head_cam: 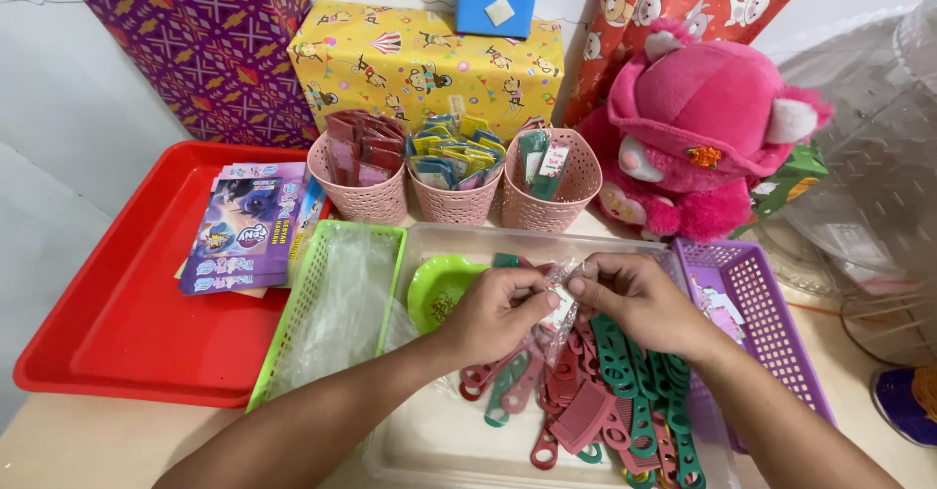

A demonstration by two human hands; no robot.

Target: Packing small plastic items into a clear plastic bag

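Both hands, left (498, 311) and right (625, 299), pinch a small clear packet (559, 305) between them, above a pile of red and green combs (595, 396) in a clear tray (439, 430). The packet's contents are hard to make out. A green basket (322, 274) and a purple basket (771, 323) hem the tray in; the red tray (117, 323) offers open room. Three pink baskets (454, 201) stand behind. The comb pile is cut off below.

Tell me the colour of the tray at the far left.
Red tray, seen clearly in the head view; it holds a stack of purple packets.
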